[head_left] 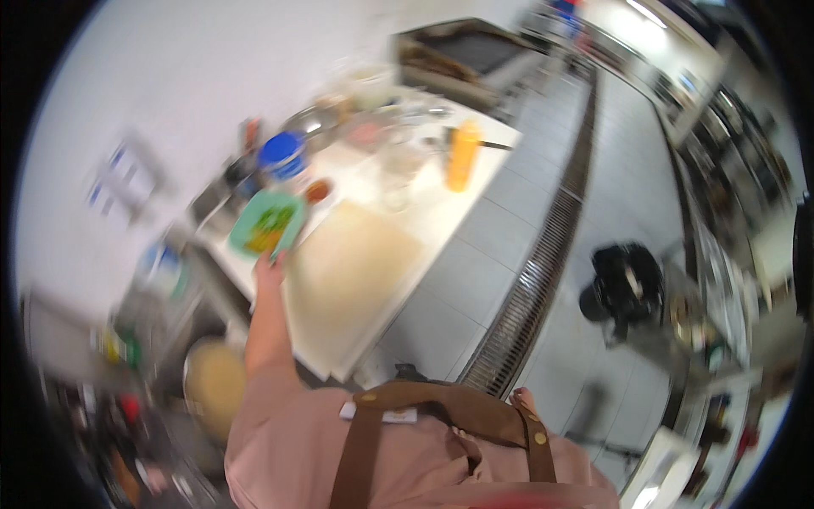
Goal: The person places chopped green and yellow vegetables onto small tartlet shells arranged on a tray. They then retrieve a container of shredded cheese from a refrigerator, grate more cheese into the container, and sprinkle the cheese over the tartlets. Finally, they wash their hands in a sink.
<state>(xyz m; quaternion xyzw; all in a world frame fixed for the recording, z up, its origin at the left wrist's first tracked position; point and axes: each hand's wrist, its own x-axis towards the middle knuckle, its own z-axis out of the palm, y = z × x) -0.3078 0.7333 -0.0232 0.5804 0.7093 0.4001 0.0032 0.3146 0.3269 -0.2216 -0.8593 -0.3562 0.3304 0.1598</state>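
Observation:
My left arm stretches forward over the worktop, and my left hand [269, 268] is closed at the near rim of a pale green tray [243, 222]. Chopped green and yellow-orange food [271, 227] lies in the tray. Just right of the hand is a large pale cutting board [356, 263] with a bare surface. Only a small skin-coloured bit that seems to be my right hand [525, 397] shows past the apron strap; its fingers are hidden.
A blue-lidded tub [282, 156], a small bowl of red-orange food [319, 191], a metal bowl [312, 127] and an orange squeeze bottle [462, 157] stand on the white worktop [437, 222]. A floor drain grate [543, 263] runs along the aisle, near a black bin [627, 280].

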